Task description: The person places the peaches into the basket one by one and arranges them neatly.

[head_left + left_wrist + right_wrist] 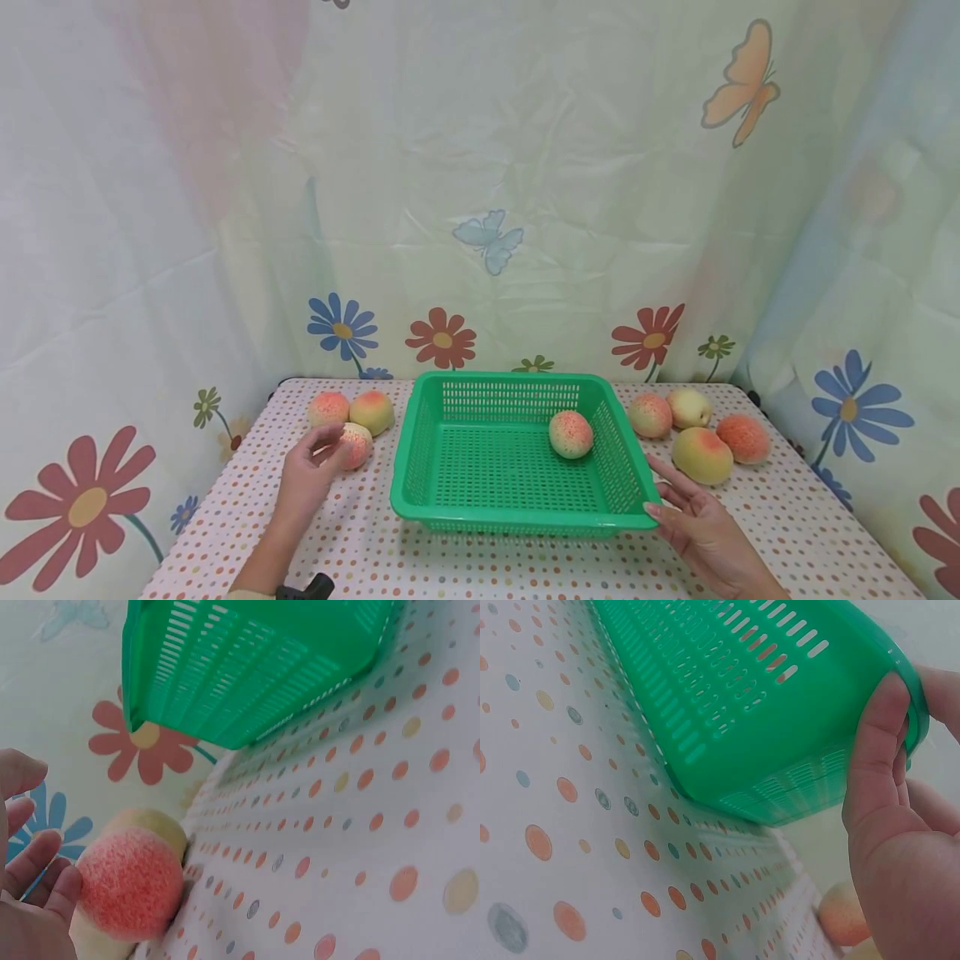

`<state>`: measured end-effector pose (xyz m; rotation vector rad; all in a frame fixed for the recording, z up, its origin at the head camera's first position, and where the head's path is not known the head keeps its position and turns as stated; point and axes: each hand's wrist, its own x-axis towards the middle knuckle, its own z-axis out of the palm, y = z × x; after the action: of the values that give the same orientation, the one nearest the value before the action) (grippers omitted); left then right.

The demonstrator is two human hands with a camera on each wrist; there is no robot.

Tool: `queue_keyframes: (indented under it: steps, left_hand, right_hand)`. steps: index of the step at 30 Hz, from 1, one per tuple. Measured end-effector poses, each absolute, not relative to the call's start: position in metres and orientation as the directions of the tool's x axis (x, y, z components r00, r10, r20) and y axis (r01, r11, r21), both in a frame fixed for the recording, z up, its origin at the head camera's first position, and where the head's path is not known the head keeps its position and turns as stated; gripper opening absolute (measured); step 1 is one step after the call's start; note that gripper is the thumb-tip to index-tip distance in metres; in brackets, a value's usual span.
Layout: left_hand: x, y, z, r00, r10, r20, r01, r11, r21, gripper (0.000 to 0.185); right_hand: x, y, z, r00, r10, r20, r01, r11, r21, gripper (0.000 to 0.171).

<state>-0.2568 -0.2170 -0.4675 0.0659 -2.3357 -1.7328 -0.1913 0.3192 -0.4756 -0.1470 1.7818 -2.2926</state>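
My left hand [306, 475], lower left: fingers loosely cupping peach [356, 444], touching. Right hand [693, 521] fingers pinching basket [517, 517] corner rim, steadying it on tabletop [360, 542].

Between the hands stands the basket [517, 454], whose raised walls block any straight crossing at desk [360, 542] level; a hand must go over its rim or round its near side, where a bare strip of desk lies open. The right hand [701, 525] pinches the basket's near right corner, and just beyond it four peaches [701, 429] crowd the desk to the far right. The left hand [311, 475] touches a peach [356, 444], with two more peaches [350, 410] close behind it. A narrow gap runs between that peach and the basket's left wall. Curtain [480, 167] closes off the back and both sides.
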Motion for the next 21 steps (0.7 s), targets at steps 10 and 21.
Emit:
queue_keyframes:
  steps: [10, 21]
  left_hand:
    - [-0.262, -0.224, -0.469, -0.962, -0.212, 0.17, 0.096, 0.319, 0.943, 0.045]
    - [-0.268, -0.229, -0.475, -0.965, -0.221, 0.14, 0.064, 0.322, 0.945, 0.053]
  right_hand:
    - [-0.192, 0.321, -0.477, -0.961, -0.273, -0.043, 0.114, -0.249, -0.962, 0.059]
    - [-0.192, 0.321, -0.478, -0.964, -0.263, -0.047, 0.115, -0.247, -0.962, 0.059]
